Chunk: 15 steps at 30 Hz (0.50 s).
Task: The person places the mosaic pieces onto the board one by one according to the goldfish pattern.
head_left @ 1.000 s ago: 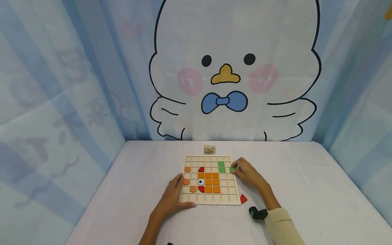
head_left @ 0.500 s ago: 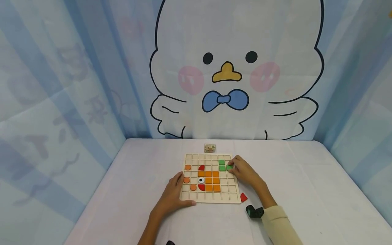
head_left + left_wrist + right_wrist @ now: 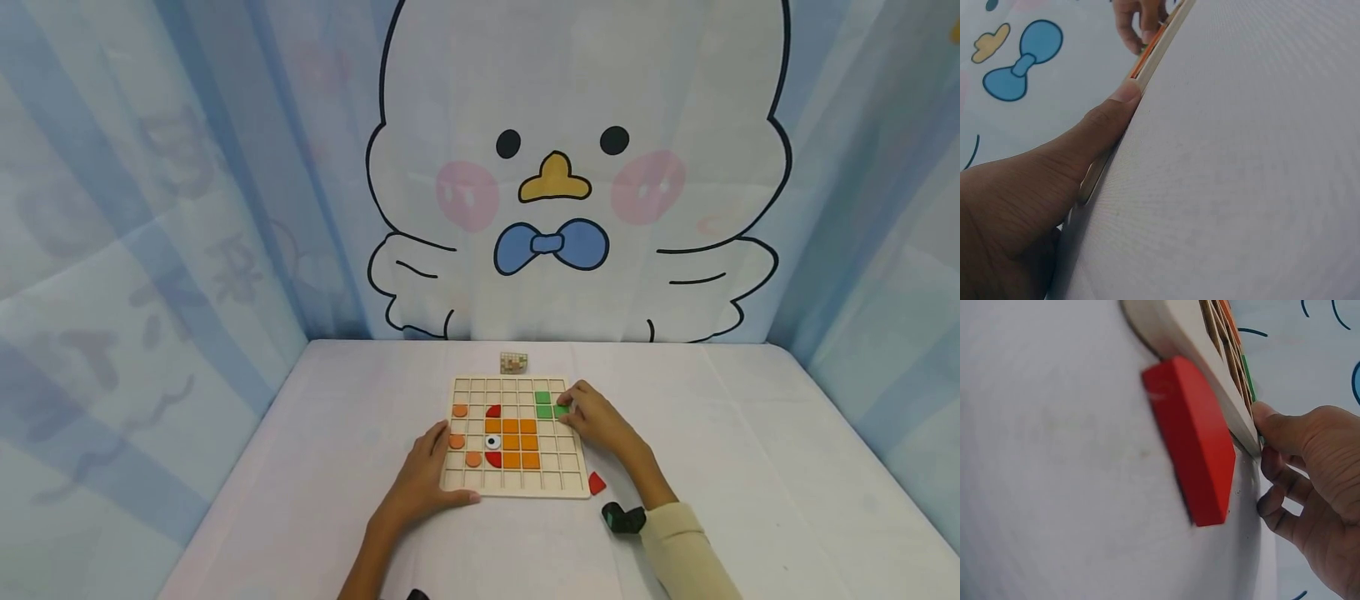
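A wooden grid board [image 3: 558, 482] lies on the table with coloured tiles in its cells. My left hand [image 3: 422, 483] holds its near left corner, thumb along the front edge and fingers at the left side; the thumb [image 3: 1094, 131] lies on the rim in the left wrist view. At the right edge my right hand [image 3: 600, 421] pinches a green tile [image 3: 560, 412] low over a cell, beside two green square tiles [image 3: 543, 398]. Orange squares [image 3: 519, 444], orange rounds [image 3: 473, 459], red quarter-rounds [image 3: 492, 460] and an eye disc [image 3: 492, 442] sit on the board.
A loose red piece [image 3: 1194, 440] lies on the white table [image 3: 750, 442] against the board's right edge. Behind the board is a small picture card [image 3: 513, 363]. A black device [image 3: 624, 518] is at the right wrist. Patterned curtains [image 3: 555, 292] enclose the table.
My right hand has carried the green tile left from the board's right rim to the cell beside the other green tiles, then stayed there. The left hand keeps its place.
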Tool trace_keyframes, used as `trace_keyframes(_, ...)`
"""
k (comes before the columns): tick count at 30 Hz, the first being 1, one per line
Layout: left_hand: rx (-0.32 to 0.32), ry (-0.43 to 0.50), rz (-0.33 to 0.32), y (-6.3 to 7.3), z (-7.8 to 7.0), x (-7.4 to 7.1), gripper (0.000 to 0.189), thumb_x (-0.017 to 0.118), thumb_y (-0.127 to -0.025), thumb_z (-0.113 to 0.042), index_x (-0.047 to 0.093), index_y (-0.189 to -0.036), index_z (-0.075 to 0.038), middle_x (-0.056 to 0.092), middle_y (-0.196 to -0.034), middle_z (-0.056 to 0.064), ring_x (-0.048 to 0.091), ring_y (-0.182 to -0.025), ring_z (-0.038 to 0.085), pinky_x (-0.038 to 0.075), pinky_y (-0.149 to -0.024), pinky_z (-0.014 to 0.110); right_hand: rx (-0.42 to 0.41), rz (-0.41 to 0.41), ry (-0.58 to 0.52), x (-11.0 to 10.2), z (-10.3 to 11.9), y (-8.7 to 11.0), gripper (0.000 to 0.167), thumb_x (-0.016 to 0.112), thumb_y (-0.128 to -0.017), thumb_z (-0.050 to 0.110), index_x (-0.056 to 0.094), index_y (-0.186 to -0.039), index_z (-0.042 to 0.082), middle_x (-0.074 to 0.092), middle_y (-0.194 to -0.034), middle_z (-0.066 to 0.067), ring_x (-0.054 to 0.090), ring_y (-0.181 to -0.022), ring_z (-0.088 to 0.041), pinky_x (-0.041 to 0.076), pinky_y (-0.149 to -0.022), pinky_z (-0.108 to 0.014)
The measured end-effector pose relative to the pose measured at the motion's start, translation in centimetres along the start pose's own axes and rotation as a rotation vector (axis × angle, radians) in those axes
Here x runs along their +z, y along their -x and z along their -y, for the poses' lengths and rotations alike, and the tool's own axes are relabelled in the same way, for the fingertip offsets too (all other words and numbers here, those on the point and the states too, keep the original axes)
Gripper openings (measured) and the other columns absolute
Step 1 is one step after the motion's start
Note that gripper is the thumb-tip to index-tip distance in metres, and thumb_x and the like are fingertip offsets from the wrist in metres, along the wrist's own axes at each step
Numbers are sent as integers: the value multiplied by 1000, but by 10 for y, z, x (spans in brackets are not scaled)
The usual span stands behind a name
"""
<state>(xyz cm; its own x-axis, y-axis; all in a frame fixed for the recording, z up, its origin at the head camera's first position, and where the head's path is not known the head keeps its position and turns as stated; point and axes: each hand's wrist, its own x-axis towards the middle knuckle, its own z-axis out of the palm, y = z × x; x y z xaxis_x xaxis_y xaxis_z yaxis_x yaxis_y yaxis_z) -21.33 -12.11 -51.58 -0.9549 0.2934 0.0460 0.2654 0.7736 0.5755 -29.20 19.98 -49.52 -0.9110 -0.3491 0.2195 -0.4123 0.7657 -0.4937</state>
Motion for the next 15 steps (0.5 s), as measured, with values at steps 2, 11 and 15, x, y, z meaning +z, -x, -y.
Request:
trace_keyframes(2, 0, -2, 0, 0, 0, 0, 122, 77, -65, -71, 25, -155, -6, 21, -161, 11, 29, -143, 30, 32, -116, 49, 6, 2, 1, 0, 1, 0, 22, 71, -89, 12, 65, -107, 2, 57, -103, -8, 48, -81, -12, 46, -71, -27)
trace_keyframes(11, -7, 14, -2, 0, 0, 1, 122, 76, -64, -72, 26, -154, -6, 21, -161, 11, 29, -143, 30, 33, -115, 48, 14, 9, 30, -1, 4, 1, 21, 71, -89, 12, 66, -107, 2, 57, -104, -8, 47, -80, -12, 44, -70, -27)
trace_keyframes(15, -5, 0, -2, -1, 2, 1, 122, 75, -64, -72, 26, -154, -6, 20, -161, 11, 29, -143, 30, 33, -116, 48, 10, 10, 40, -2, 4, 0, 22, 71, -89, 12, 66, -107, 1, 57, -104, -8, 47, -80, -12, 44, -70, -28)
